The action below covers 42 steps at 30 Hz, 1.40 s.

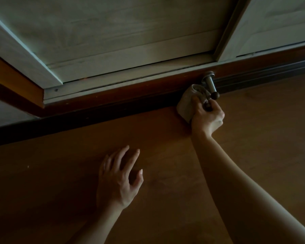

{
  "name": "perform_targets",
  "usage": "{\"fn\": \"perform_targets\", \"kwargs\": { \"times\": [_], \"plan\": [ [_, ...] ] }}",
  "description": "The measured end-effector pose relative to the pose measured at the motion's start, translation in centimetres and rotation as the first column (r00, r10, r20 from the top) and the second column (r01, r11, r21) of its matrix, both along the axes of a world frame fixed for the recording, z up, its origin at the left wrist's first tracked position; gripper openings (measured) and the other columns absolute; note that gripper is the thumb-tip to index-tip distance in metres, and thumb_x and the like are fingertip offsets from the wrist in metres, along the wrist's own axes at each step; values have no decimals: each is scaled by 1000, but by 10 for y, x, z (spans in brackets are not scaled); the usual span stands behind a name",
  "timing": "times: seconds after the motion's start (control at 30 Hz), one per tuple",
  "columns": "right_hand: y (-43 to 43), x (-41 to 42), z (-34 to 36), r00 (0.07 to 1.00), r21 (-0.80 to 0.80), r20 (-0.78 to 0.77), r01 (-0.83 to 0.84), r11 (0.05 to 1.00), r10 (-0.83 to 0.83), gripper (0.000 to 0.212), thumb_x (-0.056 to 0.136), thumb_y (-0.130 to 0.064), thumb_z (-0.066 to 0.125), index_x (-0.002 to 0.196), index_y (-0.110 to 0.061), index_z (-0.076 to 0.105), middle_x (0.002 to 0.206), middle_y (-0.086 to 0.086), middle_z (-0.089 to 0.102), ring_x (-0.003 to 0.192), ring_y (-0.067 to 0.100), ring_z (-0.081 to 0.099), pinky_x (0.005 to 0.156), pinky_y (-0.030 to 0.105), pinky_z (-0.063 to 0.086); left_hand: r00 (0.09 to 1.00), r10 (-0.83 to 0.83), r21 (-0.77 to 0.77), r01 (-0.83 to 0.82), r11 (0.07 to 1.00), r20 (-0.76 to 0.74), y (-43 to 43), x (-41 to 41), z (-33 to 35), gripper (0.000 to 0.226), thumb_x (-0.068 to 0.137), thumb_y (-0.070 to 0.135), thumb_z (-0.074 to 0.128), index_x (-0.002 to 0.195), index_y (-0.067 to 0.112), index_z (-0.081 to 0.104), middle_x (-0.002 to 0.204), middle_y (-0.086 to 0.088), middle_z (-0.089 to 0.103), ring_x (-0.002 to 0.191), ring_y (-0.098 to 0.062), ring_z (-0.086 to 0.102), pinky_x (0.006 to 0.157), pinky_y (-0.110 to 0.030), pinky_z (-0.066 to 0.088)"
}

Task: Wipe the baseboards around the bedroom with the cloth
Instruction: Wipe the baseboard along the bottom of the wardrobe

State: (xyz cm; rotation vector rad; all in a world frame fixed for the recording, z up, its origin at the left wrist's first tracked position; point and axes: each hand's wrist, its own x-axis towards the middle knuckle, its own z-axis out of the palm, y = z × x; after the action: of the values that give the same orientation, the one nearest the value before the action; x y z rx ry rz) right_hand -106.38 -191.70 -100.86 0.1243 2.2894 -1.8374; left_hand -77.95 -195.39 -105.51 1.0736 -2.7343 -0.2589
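A dark brown wooden baseboard (113, 101) runs across the view where the wall meets the wooden floor (165, 173). My right hand (207, 118) grips a bunched pale cloth (187, 104) and holds it against the baseboard, just left of a metal door stopper (210, 85). My left hand (119, 180) is lower down with fingers spread and straight, over the floor and holding nothing.
The door stopper sticks out from the baseboard with a dark rubber tip (215, 95), touching the cloth. Pale closet panels (113, 32) with a metal frame rise above the baseboard. An orange-brown trim piece (16, 85) juts out at the left.
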Motion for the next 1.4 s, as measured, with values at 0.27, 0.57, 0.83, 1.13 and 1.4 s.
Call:
{"fn": "perform_targets", "kwargs": {
  "times": [0.27,0.57,0.83,1.13,1.4],
  "plan": [
    [-1,3,-5,996,-12,11,-94,996,94,27,75,-49,81,91,-27,73,107,2,69,99,15,66,86,40,60,1000,0,5,0,1000,-12,1,0,0,58,92,55,47,144,32,55,150,-3,48,132,-32,48,112,-60,37],
    [-30,60,-2,963,-26,10,-268,963,268,26,80,-38,83,99,-23,73,94,-8,73,88,3,68,77,29,62,1000,-1,6,1,1000,-15,1,0,0,58,91,55,48,143,31,57,151,-4,48,134,-31,46,113,-58,35],
    [-31,61,-4,973,12,-26,-228,974,228,26,82,-36,81,98,-18,72,92,-7,71,85,3,68,71,22,60,1000,7,23,-6,1000,-11,0,0,-1,58,92,56,47,144,33,56,152,-3,48,134,-31,48,114,-57,35],
    [-30,70,-1,922,-42,-76,-382,923,379,18,87,-43,75,93,-27,70,89,-11,70,83,0,67,68,21,58,999,3,25,-2,1000,-41,0,1,0,57,91,55,49,142,32,58,149,-3,49,134,-29,47,110,-58,39],
    [-3,11,-6,946,-120,42,-313,942,320,36,81,-50,78,107,-25,75,103,-5,72,98,10,68,82,39,62,1000,22,9,-21,1000,-15,1,-3,1,57,92,56,45,142,30,58,147,-4,50,129,-31,48,104,-61,43]
  ]
}}
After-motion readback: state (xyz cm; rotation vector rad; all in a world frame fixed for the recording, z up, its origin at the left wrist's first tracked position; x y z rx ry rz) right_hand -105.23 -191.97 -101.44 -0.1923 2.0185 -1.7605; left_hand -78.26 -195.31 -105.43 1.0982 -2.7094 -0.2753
